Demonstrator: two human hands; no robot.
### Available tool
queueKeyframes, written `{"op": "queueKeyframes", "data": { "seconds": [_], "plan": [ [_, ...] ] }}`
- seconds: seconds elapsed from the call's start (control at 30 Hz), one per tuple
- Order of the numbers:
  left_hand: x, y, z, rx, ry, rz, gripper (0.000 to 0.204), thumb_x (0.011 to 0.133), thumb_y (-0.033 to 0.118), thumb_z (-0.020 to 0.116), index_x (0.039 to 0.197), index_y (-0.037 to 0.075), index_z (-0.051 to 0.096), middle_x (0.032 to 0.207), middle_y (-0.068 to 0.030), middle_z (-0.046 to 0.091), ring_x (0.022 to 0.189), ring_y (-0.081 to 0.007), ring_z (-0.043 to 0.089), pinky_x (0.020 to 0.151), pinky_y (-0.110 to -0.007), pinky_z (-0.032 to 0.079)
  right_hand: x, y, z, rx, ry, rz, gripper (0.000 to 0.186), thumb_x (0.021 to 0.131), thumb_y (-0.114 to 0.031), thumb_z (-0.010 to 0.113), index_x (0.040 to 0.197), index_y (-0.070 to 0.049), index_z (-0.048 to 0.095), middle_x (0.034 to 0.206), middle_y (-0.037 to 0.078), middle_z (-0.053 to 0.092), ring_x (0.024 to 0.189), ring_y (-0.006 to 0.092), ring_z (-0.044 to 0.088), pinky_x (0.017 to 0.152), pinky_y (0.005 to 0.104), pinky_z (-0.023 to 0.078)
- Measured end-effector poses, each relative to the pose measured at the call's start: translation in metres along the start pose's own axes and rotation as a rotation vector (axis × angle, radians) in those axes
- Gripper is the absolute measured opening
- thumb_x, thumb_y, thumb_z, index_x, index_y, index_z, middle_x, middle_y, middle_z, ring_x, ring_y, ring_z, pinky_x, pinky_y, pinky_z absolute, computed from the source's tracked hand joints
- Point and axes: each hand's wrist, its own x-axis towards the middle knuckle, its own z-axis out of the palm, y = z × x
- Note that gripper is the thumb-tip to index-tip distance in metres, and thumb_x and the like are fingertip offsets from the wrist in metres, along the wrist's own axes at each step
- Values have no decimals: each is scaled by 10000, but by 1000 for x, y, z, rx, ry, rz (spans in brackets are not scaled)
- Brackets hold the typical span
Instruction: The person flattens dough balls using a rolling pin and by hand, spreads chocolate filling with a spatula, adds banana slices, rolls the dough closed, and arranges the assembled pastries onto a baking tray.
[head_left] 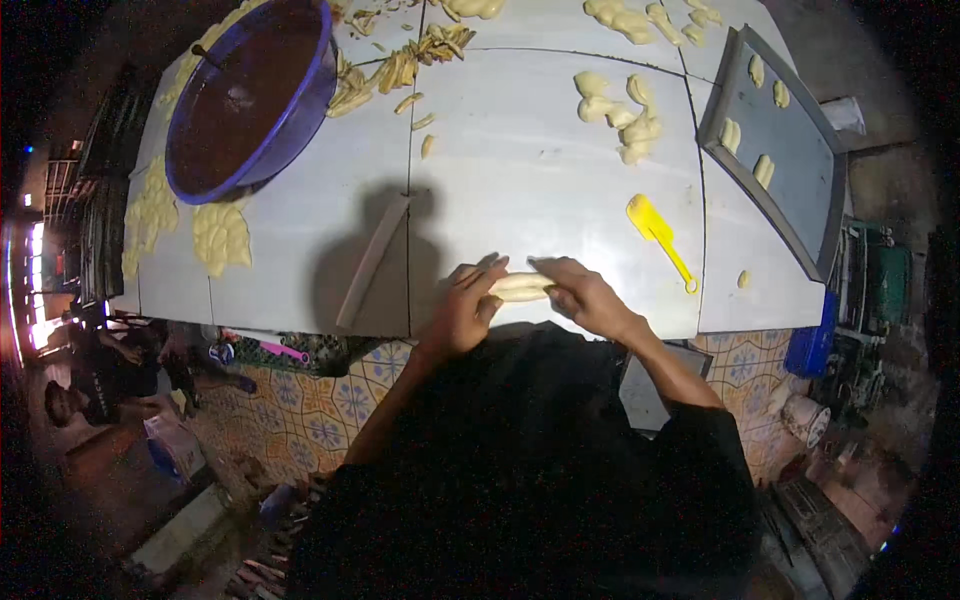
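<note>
At the near edge of the white table (540, 180), a pale, elongated roll of dough (520, 288) lies crosswise between my two hands. My left hand (466, 308) is closed round its left end, fingers bent and thumb toward the near side. My right hand (592, 300) grips the other end, with the fingers curled over the top. Only the middle stretch of the dough shows; a lengthwise crease runs along it. To the right lies a yellow spatula (655, 232), and to the left a long, thin wooden stick (373, 262).
A purple basin (320, 95) of brown filling stands far left, near flattened dough (220, 238) and yellowish-brown strips (400, 70). Dough lumps (638, 130) lie farther back. Shaped pieces rest on a grey metal tray (805, 205) at right; a small dough bit (743, 279) lies near it.
</note>
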Motion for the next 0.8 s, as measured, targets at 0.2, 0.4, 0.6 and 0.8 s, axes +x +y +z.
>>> {"op": "queueKeyframes", "data": {
  "seconds": [0.2, 0.4, 0.6, 0.8],
  "plan": [
    [-9, 2, 31, 327, 350, -10, 815, 683, -8, 807, 1431, 43, 489, 1101, -164, 633, 1084, -359, 608, 930, -434, 504, 4, 10, 27, -273, 135, -239, 580, 803, -16, 703, 1356, -7, 529, 1232, 208, 584, 1167, 382, 547, 986, 433, 493],
    [16, -25, 6, 21, 329, -39, 678, 736, -43, 754, 1374, 101, 573, 1209, -153, 622, 1020, -295, 667, 867, -366, 567, 29, -25, -17, 29, 37, -29, 509, 826, -82, 748, 1303, 1, 592, 1299, 176, 576, 1170, 356, 565, 1009, 431, 479],
    [19, -40, 0, -73, 645, -82, 541, 832, 13, 673, 1356, -15, 542, 1322, -240, 554, 1242, -385, 541, 1052, -426, 443, 56, 8, -17, -579, 138, -281, 831, 837, -406, 741, 1515, -106, 367, 1482, 210, 422, 1313, 405, 454, 1067, 486, 422],
    [-18, -101, 28, -24, 568, -79, 405, 924, 59, 590, 1317, -35, 560, 1402, -262, 509, 1322, -429, 457, 1115, -508, 345, 101, 26, 31, -331, 233, -385, 356, 885, -134, 682, 1231, -53, 657, 1195, 109, 629, 1075, 299, 575, 901, 407, 516]
  ]
}}
